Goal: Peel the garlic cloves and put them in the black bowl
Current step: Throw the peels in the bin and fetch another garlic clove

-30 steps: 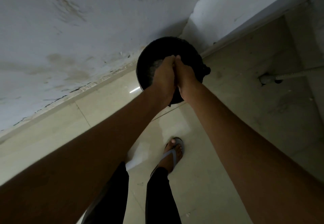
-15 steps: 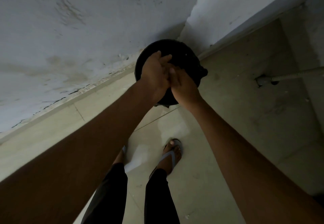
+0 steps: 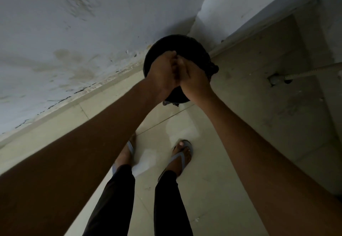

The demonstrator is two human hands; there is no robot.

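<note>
A black round container (image 3: 196,50) stands on the floor in the corner where two walls meet. Both my hands hover right above it, pressed palm against palm. My left hand (image 3: 162,71) lies over the left side, and my right hand (image 3: 194,82) meets it from the right. The fingers are blurred where they meet. No garlic clove shows between them, and the hands hide most of the container's inside.
A stained white wall (image 3: 74,41) runs along the left. A flexible hose (image 3: 311,72) leaves a wall fitting at the right. My feet in blue sandals (image 3: 182,157) stand on the beige tile floor (image 3: 212,189) below the hands.
My hands have shifted against each other above the container, as in rubbing. My left foot has come forward into view beside the right one.
</note>
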